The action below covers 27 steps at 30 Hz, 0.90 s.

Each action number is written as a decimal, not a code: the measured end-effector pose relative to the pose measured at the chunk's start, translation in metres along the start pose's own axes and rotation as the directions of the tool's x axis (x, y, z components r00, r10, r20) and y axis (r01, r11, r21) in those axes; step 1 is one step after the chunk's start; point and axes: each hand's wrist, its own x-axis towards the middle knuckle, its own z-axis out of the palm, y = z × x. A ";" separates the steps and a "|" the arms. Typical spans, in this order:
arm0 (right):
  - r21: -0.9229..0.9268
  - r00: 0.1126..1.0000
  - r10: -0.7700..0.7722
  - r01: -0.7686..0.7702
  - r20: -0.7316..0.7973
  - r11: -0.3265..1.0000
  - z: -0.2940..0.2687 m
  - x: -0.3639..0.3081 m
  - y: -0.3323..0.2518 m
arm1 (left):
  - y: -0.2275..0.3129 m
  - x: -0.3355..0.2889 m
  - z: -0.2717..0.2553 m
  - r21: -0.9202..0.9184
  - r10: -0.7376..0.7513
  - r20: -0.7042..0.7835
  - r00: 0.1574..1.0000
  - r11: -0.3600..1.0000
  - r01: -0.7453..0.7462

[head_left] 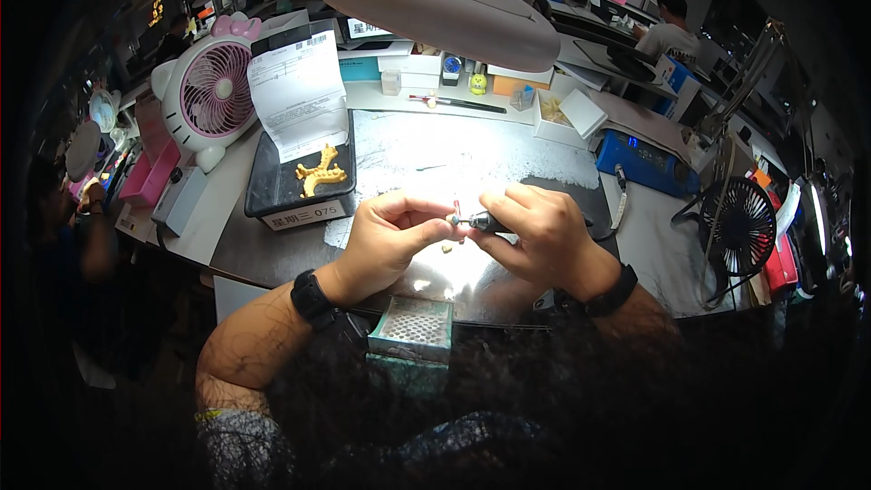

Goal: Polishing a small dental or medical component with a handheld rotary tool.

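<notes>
My left hand [390,231] pinches a tiny piece between thumb and fingertips; its kind is too small to make out. In my right hand [549,231] is a dark rotary handpiece [487,221], gripped like a pen, its thin metal tip pointing left and meeting the pinched piece. Both hands are close together over the brightly lit bench [399,145]. A small yellowish bit [446,249] lies on the bench just below the fingertips. To the left, a black tray [257,202] holds yellow dental models [320,174] and a printed sheet [298,82].
A lamp head [440,4] hangs above the bench. A pink-and-white fan [216,86] stands left, a small black fan [739,225] right, near a blue control box [646,165]. A perforated tray [413,322] sits at the front edge. Another person [671,27] sits far right.
</notes>
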 end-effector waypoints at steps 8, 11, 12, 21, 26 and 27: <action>0.002 1.000 0.002 -0.002 -0.010 1.000 0.001 -0.001 0.001 | 0.000 0.000 -0.001 -0.024 -0.009 0.012 1.000 1.000 0.010; 0.002 1.000 0.005 -0.005 -0.004 1.000 0.001 -0.002 0.001 | 0.000 0.001 0.000 -0.010 0.000 0.012 1.000 1.000 0.000; 0.000 1.000 0.006 -0.006 0.003 1.000 0.000 -0.002 0.001 | 0.000 0.000 -0.001 -0.016 -0.005 0.013 1.000 1.000 0.006; 0.001 1.000 0.002 -0.002 -0.010 1.000 0.002 -0.002 0.003 | 0.001 0.000 -0.001 -0.002 -0.023 0.014 1.000 1.000 0.023; -0.001 1.000 0.014 -0.014 -0.003 1.000 0.002 -0.003 0.003 | 0.001 0.001 0.000 -0.006 -0.022 0.010 1.000 1.000 0.023; -0.002 1.000 0.013 -0.013 0.005 1.000 0.002 -0.003 0.003 | 0.001 0.001 0.000 -0.012 -0.022 0.011 1.000 1.000 0.022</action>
